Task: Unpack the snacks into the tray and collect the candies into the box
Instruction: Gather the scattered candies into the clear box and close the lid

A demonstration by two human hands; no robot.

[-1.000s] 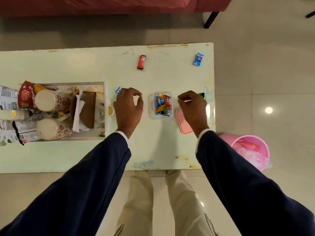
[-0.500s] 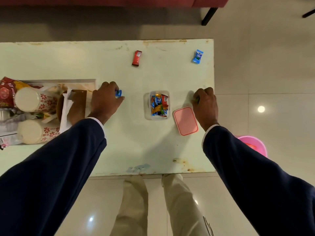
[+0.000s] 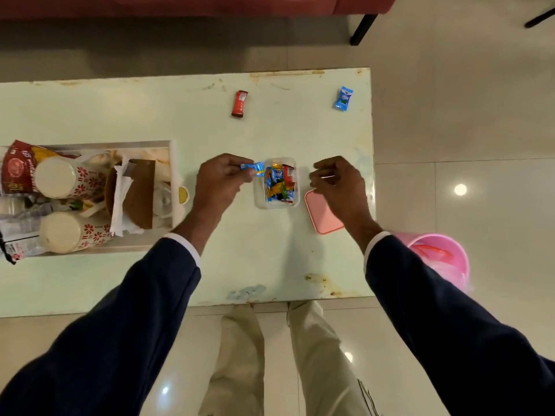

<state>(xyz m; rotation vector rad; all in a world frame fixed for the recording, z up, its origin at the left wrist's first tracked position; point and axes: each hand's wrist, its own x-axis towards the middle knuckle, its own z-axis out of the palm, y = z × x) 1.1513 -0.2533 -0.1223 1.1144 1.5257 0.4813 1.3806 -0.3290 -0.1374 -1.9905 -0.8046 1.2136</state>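
Pinching a blue-wrapped candy (image 3: 253, 169) between thumb and fingertips, the person's left hand (image 3: 220, 183) holds it right at the left rim of the small clear box (image 3: 259, 196), which sits on the pale green table (image 3: 150, 115) toward its right end, about midway between the far and near edges. The box already holds a jumble of wrapped candies (image 3: 279, 183) in blue, orange, red and green. On the other side of the box the right hand (image 3: 338, 184) hovers with its fingers curled loosely inward; whether anything is between them I cannot tell. Under its wrist lies the pink lid (image 3: 321, 214), flat on the table just right of the box. Two sweets lie loose near the far edge: a red candy (image 3: 239, 104) about level with the box, and a blue candy (image 3: 344, 98) close to the far right corner. Toward the left end stands a white tray (image 3: 171, 163) crowded with snacks: two paper cups (image 3: 55, 177) with red flower prints lying on their sides, a red snack packet (image 3: 18, 166), a brown sleeve and tissue. A pink bucket (image 3: 441, 259) stands on the floor by the table's near right corner.
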